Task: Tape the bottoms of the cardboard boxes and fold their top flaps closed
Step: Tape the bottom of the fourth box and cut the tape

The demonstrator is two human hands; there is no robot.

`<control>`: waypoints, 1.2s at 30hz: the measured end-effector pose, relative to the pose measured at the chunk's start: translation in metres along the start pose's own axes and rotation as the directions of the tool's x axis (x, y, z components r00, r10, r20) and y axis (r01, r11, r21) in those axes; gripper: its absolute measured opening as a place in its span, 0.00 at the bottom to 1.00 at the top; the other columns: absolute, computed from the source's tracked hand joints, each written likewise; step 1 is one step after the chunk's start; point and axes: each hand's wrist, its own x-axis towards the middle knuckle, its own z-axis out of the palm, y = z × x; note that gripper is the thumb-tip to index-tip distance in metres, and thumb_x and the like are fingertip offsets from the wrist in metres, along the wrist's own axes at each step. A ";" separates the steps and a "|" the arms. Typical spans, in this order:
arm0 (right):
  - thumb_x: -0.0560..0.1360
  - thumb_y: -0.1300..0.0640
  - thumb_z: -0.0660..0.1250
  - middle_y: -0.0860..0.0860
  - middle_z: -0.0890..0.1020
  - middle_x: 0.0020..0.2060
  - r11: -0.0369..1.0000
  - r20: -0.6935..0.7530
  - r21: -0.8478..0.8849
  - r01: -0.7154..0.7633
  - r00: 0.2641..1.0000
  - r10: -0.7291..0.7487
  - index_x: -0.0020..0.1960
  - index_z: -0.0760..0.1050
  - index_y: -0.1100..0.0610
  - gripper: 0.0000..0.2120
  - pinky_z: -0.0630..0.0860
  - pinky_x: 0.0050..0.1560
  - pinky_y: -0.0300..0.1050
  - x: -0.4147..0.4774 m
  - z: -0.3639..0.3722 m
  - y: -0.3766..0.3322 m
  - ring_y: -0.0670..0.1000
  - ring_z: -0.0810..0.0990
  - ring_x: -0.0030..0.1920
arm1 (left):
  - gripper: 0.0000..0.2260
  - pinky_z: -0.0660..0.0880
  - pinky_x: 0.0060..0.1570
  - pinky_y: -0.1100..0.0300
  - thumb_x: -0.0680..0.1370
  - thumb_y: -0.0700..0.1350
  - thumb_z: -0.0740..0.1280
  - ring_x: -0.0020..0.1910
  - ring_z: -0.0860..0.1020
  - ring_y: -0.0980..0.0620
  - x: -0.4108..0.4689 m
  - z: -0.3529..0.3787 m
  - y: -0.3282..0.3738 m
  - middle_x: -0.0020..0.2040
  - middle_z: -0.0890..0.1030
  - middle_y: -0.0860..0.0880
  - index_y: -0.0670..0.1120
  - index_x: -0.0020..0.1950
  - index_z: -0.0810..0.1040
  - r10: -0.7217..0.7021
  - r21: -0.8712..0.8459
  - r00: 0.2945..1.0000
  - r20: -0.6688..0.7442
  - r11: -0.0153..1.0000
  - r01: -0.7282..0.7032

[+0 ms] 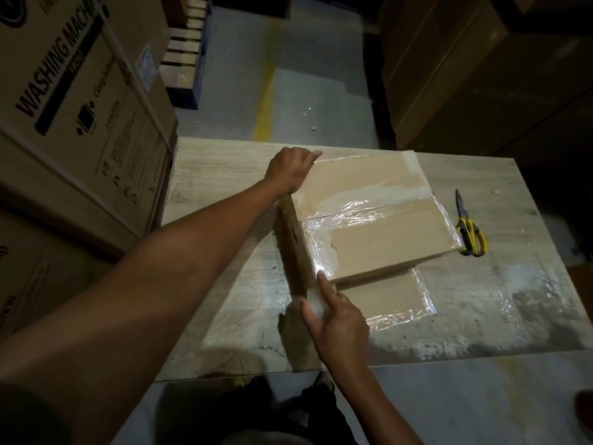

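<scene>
A brown cardboard box [385, 232] stands on a pale wooden table [224, 175], its upper face crossed by shiny clear tape [353, 210] along the centre seam and edges. My left hand [290, 170] rests on the box's far left corner, fingers curled over the edge. At the near left corner my right hand [337, 319] has its index finger stretched out, pressing the tape down where it wraps the corner. A cardboard flap with clear tape along its border [385, 297] lies flat on the table in front of the box.
Yellow-handled scissors [470, 232] lie on the table to the right of the box. A large "washing machine" carton [73, 117] stands against the table's left side. More big cartons [481, 75] stand at the far right, wooden pallets [184, 59] behind.
</scene>
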 end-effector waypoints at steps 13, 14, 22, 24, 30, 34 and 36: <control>0.72 0.26 0.49 0.51 0.85 0.42 0.997 0.050 0.066 -0.028 0.998 0.025 0.71 0.71 0.36 0.33 0.74 0.41 0.44 0.003 0.000 0.013 0.52 0.83 0.43 | 0.30 0.46 0.76 0.53 0.85 0.50 0.55 0.80 0.40 0.48 -0.078 0.028 0.022 0.80 0.35 0.45 0.41 0.81 0.43 -0.182 -0.233 0.980 -0.086 0.960 0.158; 0.73 0.28 0.49 0.52 0.85 0.42 0.995 0.064 0.092 -0.036 0.997 0.031 0.71 0.70 0.36 0.31 0.74 0.41 0.44 0.003 -0.001 0.013 0.52 0.83 0.44 | 0.31 0.46 0.76 0.52 0.85 0.50 0.55 0.80 0.39 0.48 -0.089 0.030 0.026 0.80 0.33 0.46 0.41 0.81 0.40 -0.188 -0.258 0.979 -0.084 0.953 0.160; 0.75 0.48 0.51 0.51 0.78 0.33 0.991 0.206 0.125 0.042 0.976 -0.068 0.73 0.65 0.39 0.27 0.66 0.36 0.43 0.009 -0.016 0.021 0.49 0.77 0.35 | 0.34 0.55 0.75 0.38 0.83 0.62 0.50 0.80 0.48 0.44 -0.160 0.058 0.045 0.80 0.35 0.51 0.49 0.80 0.35 -0.333 -0.174 0.942 -0.027 0.930 0.324; 0.78 0.52 0.56 0.53 0.83 0.37 0.989 0.209 0.140 0.046 0.975 -0.075 0.72 0.71 0.43 0.23 0.69 0.37 0.44 0.009 -0.019 0.026 0.52 0.79 0.38 | 0.34 0.52 0.76 0.40 0.83 0.60 0.51 0.80 0.44 0.46 -0.174 0.060 0.055 0.81 0.37 0.49 0.47 0.80 0.35 -0.346 -0.191 0.938 -0.030 0.923 0.334; 0.77 0.57 0.64 0.54 0.86 0.46 0.935 0.233 0.355 -0.011 0.969 -0.078 0.68 0.76 0.45 0.21 0.78 0.44 0.49 0.011 -0.023 0.045 0.51 0.82 0.43 | 0.32 0.53 0.77 0.44 0.84 0.59 0.51 0.80 0.46 0.48 -0.188 0.070 0.053 0.82 0.43 0.51 0.53 0.80 0.36 -0.353 -0.330 0.933 -0.071 0.891 0.312; 0.80 0.55 0.65 0.53 0.86 0.46 0.899 0.246 0.437 0.033 0.957 -0.155 0.68 0.77 0.46 0.18 0.78 0.47 0.49 0.020 -0.025 0.050 0.49 0.82 0.44 | 0.30 0.54 0.77 0.47 0.84 0.57 0.53 0.80 0.52 0.47 -0.185 0.069 0.051 0.82 0.48 0.51 0.56 0.80 0.39 -0.357 -0.437 0.929 -0.097 0.854 0.282; 0.80 0.51 0.64 0.49 0.86 0.49 0.906 0.238 0.420 0.053 0.957 -0.167 0.65 0.79 0.45 0.15 0.79 0.49 0.48 0.027 -0.025 0.052 0.47 0.83 0.47 | 0.28 0.57 0.77 0.46 0.84 0.56 0.53 0.79 0.56 0.46 -0.187 0.070 0.051 0.81 0.52 0.51 0.58 0.80 0.41 -0.365 -0.466 0.921 -0.133 0.844 0.267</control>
